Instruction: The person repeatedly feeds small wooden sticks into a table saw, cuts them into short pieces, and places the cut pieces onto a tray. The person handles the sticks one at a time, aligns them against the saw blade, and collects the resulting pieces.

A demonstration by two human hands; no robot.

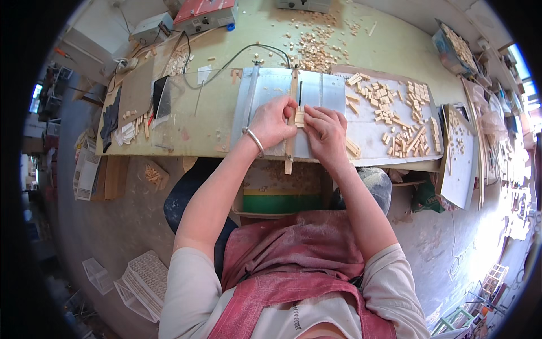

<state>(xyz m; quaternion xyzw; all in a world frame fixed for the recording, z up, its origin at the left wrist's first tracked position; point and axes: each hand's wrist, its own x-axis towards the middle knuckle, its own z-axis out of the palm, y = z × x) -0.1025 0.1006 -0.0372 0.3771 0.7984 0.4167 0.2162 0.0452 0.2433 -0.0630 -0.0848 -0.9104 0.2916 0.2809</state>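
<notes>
Small pale wooden blocks (300, 117) lie between my hands on the metal saw table (262, 87), against a wooden guide strip (289, 148). Just beyond them a dark narrow slot (301, 93) runs away from me; whether a blade stands in it is too small to tell. My right hand (326, 131) is closed, its fingertips pressed on the blocks from the right. On the other side my left hand (274, 121), with a bangle at the wrist, has curled fingers and thumb against the strip. What its fingertips pinch, if anything, is hidden.
A pale board (370, 130) at right carries many wooden blocks, some in rows. Offcuts (319, 51) are heaped behind the saw table. A clear sheet (192, 116) and a black cable (237, 53) lie at left. An open drawer (282, 203) sits below, before my red apron.
</notes>
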